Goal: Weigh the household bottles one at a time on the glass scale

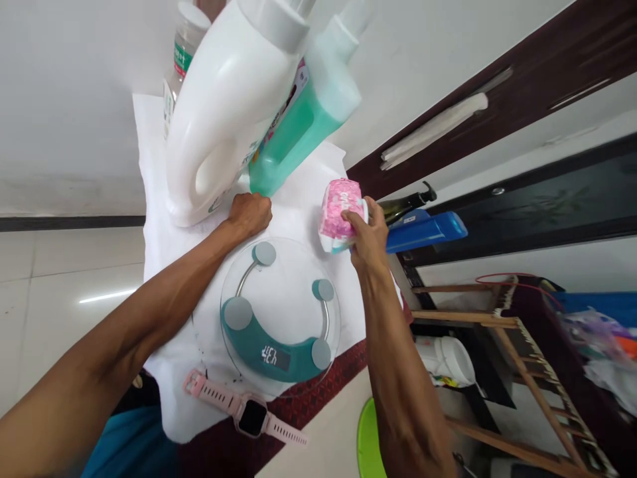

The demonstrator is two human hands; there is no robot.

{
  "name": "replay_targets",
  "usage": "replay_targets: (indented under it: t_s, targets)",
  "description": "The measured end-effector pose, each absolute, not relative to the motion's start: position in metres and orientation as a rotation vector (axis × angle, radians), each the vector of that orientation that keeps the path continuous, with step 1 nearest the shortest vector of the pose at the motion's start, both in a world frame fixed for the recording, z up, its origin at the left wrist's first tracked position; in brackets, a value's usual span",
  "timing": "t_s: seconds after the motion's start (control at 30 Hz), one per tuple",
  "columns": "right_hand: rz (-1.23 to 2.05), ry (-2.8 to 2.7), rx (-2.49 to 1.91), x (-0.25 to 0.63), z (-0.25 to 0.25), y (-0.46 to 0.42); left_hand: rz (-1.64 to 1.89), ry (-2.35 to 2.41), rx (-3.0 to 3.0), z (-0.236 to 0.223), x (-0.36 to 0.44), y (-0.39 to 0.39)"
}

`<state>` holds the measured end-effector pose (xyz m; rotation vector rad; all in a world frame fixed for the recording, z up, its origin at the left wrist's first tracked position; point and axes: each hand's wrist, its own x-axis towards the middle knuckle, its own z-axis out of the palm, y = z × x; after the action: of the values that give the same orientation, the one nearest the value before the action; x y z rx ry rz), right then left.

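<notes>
My right hand [371,239] grips a pink-and-white pack of wipes [341,211] above the right side of the white cloth. My left hand [251,214] rests on the cloth as a closed fist, with nothing visible in it. Just beyond that fist stand a large white jug [229,99] and a bottle of green liquid [298,126]. Nearer to me, between my forearms, lies a round glass scale [279,312] with a teal base and lit digits on its display. A pink smartwatch [252,416] is stretched out flat at the cloth's near edge.
White cloth [154,172] covers the table, over a dark red patterned cover. A jar with a white lid [186,53] stands behind the jug. Right of my hand are a blue bottle [428,229] and a dark pump bottle [411,204]. A green basin [368,438] sits lower down.
</notes>
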<state>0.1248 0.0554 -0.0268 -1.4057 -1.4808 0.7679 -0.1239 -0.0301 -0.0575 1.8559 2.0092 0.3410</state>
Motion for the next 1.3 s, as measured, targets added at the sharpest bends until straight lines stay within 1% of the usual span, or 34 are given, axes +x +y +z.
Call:
replay_targets:
  t_s: [0.1,0.2,0.27,0.37,0.47,0.5,0.57,0.63,0.67,0.8,0.93,1.1,1.2,1.3]
  targets:
    - [0.718,-1.715,-1.279,0.152,-0.007,-0.027,0.363,2.018,1.845,-0.059,-0.124,-0.031]
    - [0.681,-1.861,-1.313,0.164,0.010,-0.107,0.396,2.024,1.832,-0.063,-0.124,-0.030]
    - [0.615,-1.955,-1.344,0.164,0.011,-0.148,0.435,2.023,1.809,-0.064,-0.123,-0.031]
    - [0.448,-2.108,-1.299,0.156,-0.005,-0.185,0.460,2.031,1.795,-0.065,-0.123,-0.032]
    - [0.332,-2.164,-1.268,0.152,-0.022,-0.196,0.450,2.061,1.840,-0.066,-0.123,-0.033]
    - [0.348,-2.167,-1.277,0.153,-0.025,-0.196,0.453,2.074,1.860,-0.066,-0.122,-0.033]
    - [0.493,-2.118,-1.315,0.160,-0.026,-0.192,0.462,2.092,1.889,-0.067,-0.123,-0.032]
    - [0.671,-1.912,-1.367,0.170,-0.025,-0.185,0.467,2.100,1.896,-0.069,-0.123,-0.031]
    - [0.705,-1.755,-1.399,0.176,-0.024,-0.182,0.467,2.096,1.897,-0.070,-0.124,-0.030]
    - [0.540,-1.236,-1.556,0.196,-0.032,-0.176,0.474,2.087,1.892,-0.071,-0.124,-0.028]
    - [0.560,-1.085,-1.632,0.205,-0.052,-0.182,0.490,2.100,1.890,-0.068,-0.121,-0.029]
    - [0.537,-1.081,-1.651,0.201,-0.060,-0.192,0.454,2.088,1.908,-0.064,-0.119,-0.030]
    - [0.533,-1.276,-1.587,0.191,-0.046,-0.198,0.421,2.106,1.939,-0.065,-0.120,-0.030]
    - [0.605,-1.565,-1.506,0.171,-0.030,-0.206,0.403,2.113,1.950,-0.065,-0.120,-0.029]
